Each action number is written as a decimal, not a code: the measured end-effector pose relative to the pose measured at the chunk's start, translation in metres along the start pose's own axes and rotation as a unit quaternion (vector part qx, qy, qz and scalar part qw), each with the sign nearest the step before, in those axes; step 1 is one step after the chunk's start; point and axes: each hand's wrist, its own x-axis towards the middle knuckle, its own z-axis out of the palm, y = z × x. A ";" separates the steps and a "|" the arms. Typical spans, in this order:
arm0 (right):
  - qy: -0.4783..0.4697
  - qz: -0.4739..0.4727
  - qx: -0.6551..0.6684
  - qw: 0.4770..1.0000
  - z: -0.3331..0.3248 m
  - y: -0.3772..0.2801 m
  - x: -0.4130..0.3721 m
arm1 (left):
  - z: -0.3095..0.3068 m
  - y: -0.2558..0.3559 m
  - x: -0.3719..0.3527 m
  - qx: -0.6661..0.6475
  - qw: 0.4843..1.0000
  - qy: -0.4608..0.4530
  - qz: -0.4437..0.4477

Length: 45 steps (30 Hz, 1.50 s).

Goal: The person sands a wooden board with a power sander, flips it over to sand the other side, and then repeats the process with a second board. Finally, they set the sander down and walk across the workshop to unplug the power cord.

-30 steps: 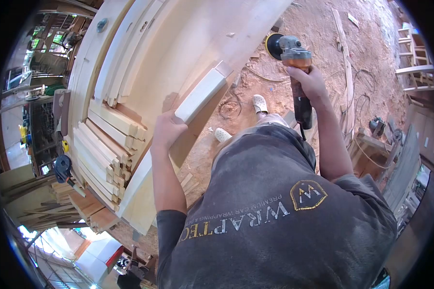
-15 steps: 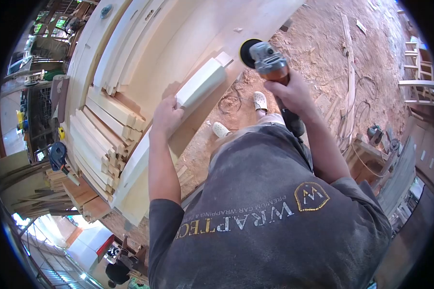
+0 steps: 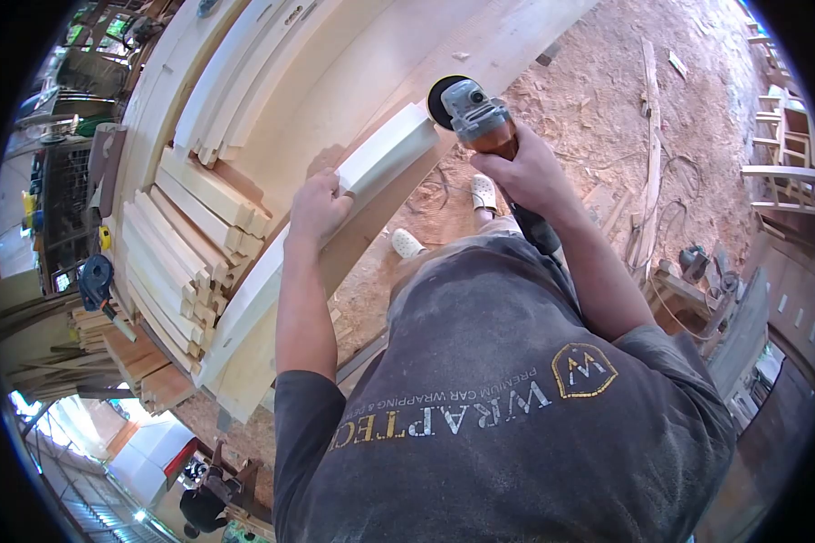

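Note:
My right hand (image 3: 521, 176) is wrapped around the body of an angle grinder (image 3: 480, 116). Its dark round sanding disc (image 3: 443, 103) is right by the far end of a pale wooden piece (image 3: 391, 149). That piece is long, with shaped faces, and lies along the edge of the workbench (image 3: 358, 77). My left hand (image 3: 320, 206) grips it near the middle, fingers curled over its top. Left of that hand, short wooden pieces (image 3: 177, 258) are stacked in rows on the bench.
Longer curved boards (image 3: 231, 77) lie at the bench's far left. A dark blue tool (image 3: 97, 282) hangs at the left side. Shavings cover the floor (image 3: 589, 81), where a long plank (image 3: 652, 136) lies. Wooden chair frames (image 3: 788, 149) stand right. Another person (image 3: 204, 507) is at lower left.
The grinder and my right hand have moved left, bringing the disc nearer the wooden piece's end. The piece has rolled a little under my left hand, showing a different face.

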 end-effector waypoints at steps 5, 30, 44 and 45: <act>0.005 0.007 -0.010 1.000 0.004 -0.003 -0.002 | -0.001 0.001 0.001 0.016 1.000 0.005 0.013; 0.064 0.071 -0.029 0.995 -0.017 0.008 0.000 | 0.006 0.012 -0.011 0.022 0.999 0.031 -0.009; 0.075 -0.027 0.440 0.895 -0.109 0.118 0.016 | 0.086 -0.181 -0.160 -0.467 0.412 0.582 -0.523; 0.030 -0.035 0.445 0.894 -0.116 0.126 0.021 | 0.073 -0.150 -0.150 -0.400 0.412 0.557 -0.600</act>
